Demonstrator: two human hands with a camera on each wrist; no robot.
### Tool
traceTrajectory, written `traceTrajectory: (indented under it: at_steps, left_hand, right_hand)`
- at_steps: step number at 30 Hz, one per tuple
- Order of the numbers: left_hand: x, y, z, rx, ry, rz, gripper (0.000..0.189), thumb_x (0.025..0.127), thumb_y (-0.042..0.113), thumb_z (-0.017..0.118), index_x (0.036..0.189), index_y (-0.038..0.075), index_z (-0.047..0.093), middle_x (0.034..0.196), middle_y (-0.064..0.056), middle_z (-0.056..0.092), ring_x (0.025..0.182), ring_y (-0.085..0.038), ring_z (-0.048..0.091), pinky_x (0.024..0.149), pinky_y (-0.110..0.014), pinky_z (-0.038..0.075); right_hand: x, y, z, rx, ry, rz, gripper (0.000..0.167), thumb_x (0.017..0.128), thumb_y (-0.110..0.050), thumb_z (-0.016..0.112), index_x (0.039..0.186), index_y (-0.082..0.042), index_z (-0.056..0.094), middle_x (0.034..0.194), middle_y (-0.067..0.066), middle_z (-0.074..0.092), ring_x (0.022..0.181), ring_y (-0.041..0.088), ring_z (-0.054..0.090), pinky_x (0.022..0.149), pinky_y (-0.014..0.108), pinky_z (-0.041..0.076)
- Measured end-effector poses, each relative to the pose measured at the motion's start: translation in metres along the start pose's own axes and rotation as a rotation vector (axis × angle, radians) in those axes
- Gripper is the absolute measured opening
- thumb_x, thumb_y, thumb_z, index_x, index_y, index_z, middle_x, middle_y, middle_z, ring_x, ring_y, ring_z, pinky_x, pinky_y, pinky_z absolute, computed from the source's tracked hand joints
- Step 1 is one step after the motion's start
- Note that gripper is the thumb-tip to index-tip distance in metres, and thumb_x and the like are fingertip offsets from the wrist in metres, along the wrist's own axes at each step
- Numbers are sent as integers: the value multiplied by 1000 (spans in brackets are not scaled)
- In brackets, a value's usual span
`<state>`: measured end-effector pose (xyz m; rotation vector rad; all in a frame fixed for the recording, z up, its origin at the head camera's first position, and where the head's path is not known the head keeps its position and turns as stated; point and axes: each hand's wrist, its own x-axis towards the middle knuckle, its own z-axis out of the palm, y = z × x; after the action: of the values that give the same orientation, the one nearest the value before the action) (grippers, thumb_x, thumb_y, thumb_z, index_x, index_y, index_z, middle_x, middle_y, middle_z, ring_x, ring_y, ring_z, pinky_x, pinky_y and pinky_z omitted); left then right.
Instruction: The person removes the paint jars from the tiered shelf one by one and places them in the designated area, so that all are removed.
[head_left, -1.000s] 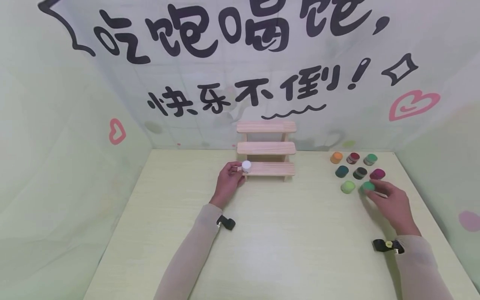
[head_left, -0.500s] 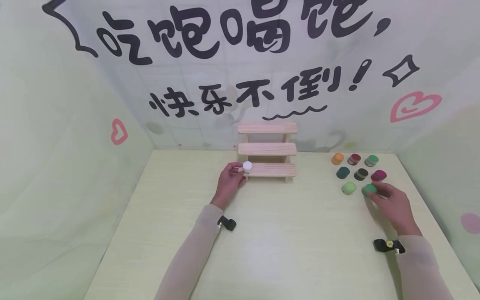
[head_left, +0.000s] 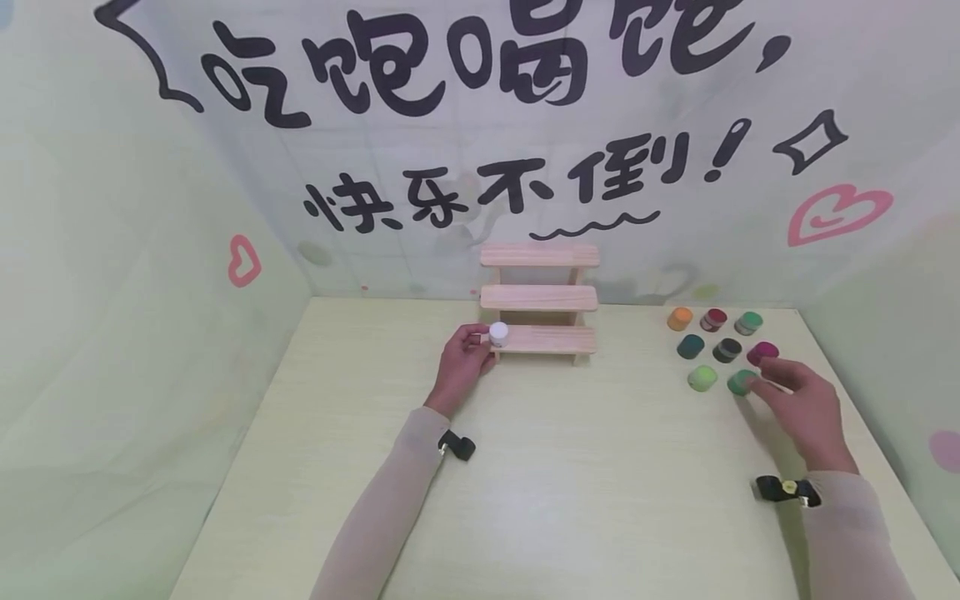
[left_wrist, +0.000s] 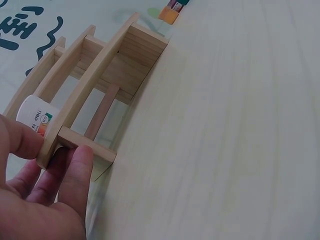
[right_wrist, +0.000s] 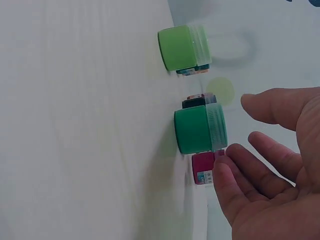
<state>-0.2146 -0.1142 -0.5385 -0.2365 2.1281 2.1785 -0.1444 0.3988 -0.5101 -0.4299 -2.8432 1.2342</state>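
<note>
A three-step wooden rack (head_left: 538, 297) stands against the back cloth. My left hand (head_left: 459, 371) grips the left end of its lowest step, thumb on top and fingers beneath in the left wrist view. Beside that thumb, a small white jar (left_wrist: 37, 117) with a deli label stands on the step. My right hand (right_wrist: 272, 165) is spread behind a green paint jar (right_wrist: 192, 129), with nothing held between thumb and fingers. This jar stands on the table in the front row, beside a lime green jar (head_left: 702, 378).
Behind these two are an orange jar (head_left: 680, 318), a dark red jar (head_left: 714, 320), another green jar (head_left: 748, 323), a teal jar (head_left: 691, 347), a black jar (head_left: 727, 350) and a magenta jar (head_left: 763, 353). Printed cloth walls (head_left: 420, 258) border the pale table (head_left: 585, 492).
My right fingers have let go of the green jar and drawn back to the right; the jar stays on the table. The left hand has kept its place at the rack.
</note>
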Motion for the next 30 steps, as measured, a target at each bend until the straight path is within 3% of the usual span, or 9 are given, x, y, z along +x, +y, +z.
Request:
traceTrajectory:
  at_steps: [3,8,13,19,25,30]
  left_hand:
    - [-1,1,0,7,0,3,28,100,7,66,127,17,66,111,-9,64,95,-20,72,89,-29,66]
    - [-1,2,-1,12,-4,5,28,100,7,65,127,17,66,112,-9,65,95,-20,72,89,-29,66]
    - [0,0,-1,14,-5,11,28,100,7,66,127,17,66,111,-9,66,95,-20,73,89,-29,66]
    - [0,0,-3,21,6,12,28,100,7,66,127,17,66,112,-10,66,96,-22,74,89,-30,67]
    - [1,-3,-4,6,-2,17,29,100,8,67,127,17,66,112,-9,66,96,-22,74,89,-29,66]
    - [3,-3,-3,18,-15,29,28,101,9,67,127,16,66,111,-8,66,95,-20,74,88,-28,66]
  right_hand:
    - [1,-2,-1,44,27,-6,69,100,-50,69,151,-6,55,137,8,62,97,-17,48,75,3,45]
    - [4,-3,0,87,48,4,66,100,-48,70,150,-6,56,132,-2,63,94,-20,50,73,0,46]
    - [2,-15,2,140,55,3,61,100,-44,71,148,-8,59,134,-4,64,96,-19,53,75,-2,47]
    - [-2,-40,15,128,51,-37,61,101,-43,70,148,-5,58,136,-1,63,100,-17,52,79,-3,48]
    - [0,-55,30,131,35,-113,58,101,-39,72,143,-1,61,124,-9,66,98,-20,54,79,-2,50]
    - [0,-66,40,98,32,-152,58,101,-40,72,143,-2,62,128,6,67,98,-20,53,80,-4,47]
